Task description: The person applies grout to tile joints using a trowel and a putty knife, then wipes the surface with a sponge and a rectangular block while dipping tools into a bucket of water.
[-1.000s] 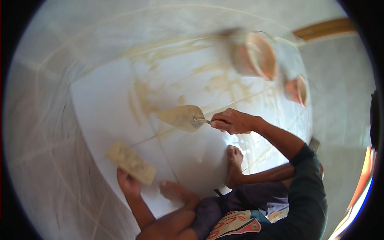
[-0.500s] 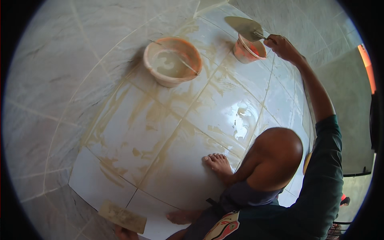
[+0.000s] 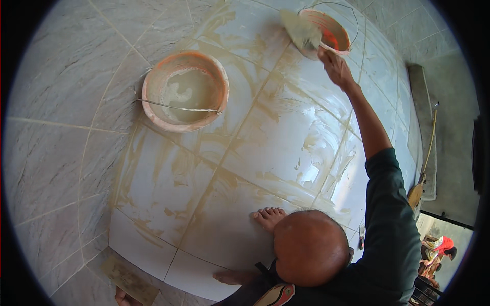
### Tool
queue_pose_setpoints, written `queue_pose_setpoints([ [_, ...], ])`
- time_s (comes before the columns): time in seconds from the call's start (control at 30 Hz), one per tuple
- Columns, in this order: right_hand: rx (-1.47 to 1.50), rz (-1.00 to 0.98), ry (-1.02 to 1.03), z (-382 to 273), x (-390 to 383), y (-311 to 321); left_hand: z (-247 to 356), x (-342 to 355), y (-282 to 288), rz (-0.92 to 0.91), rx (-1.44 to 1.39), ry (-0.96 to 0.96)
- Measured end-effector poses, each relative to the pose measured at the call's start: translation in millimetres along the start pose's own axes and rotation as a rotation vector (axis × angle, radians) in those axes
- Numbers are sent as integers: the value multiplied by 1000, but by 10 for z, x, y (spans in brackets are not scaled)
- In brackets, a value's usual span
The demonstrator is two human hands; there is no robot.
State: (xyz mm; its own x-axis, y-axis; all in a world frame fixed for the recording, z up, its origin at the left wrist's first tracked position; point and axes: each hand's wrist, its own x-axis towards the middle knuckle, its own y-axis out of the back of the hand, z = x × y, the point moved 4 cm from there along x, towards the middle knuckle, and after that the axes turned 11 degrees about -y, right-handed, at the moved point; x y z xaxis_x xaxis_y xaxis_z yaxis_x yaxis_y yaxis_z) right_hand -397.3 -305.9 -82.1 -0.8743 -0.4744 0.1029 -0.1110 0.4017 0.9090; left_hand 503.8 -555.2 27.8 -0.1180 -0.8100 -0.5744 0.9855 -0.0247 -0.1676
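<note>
My right hand [image 3: 334, 67] is wrapped around the handle of a pointing trowel, out at the end of my stretched arm. The trowel's blade [image 3: 300, 31], coated in pale paste and blurred, overlaps the left side of a small orange bucket [image 3: 338, 25]; whether they touch I cannot tell. At the lower left, my left hand [image 3: 125, 298] grips a flat rectangular float [image 3: 130, 278], its face smeared tan. Only a few of that hand's fingers show. A larger orange basin-like bucket [image 3: 219, 84] holds cloudy liquid, its wire handle lying across the top.
Tan grout streaks cover the white floor tiles [image 3: 270, 137], wet and shiny in places. Grey marbled wall tiles [image 3: 56, 97] rise at the left. My bare foot [image 3: 269, 218] and bent knee [image 3: 311, 247] occupy the lower middle. A broom [image 3: 416, 194] leans at right; people [image 3: 439, 252] are beyond.
The view has shifted, bringing the large bucket farther left in the picture. My right hand has brought the trowel lower alongside the small bucket. The float at lower left has tilted more steeply.
</note>
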Motion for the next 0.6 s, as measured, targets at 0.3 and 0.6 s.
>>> queue_pose_setpoints([
  [0.3,-213,-206,29,1134,-159,-570,-693,-27,-928,-203,16,2],
  [0.6,-127,-852,150,-736,-1859,-690,-958,79,-1101,-189,28,150],
])
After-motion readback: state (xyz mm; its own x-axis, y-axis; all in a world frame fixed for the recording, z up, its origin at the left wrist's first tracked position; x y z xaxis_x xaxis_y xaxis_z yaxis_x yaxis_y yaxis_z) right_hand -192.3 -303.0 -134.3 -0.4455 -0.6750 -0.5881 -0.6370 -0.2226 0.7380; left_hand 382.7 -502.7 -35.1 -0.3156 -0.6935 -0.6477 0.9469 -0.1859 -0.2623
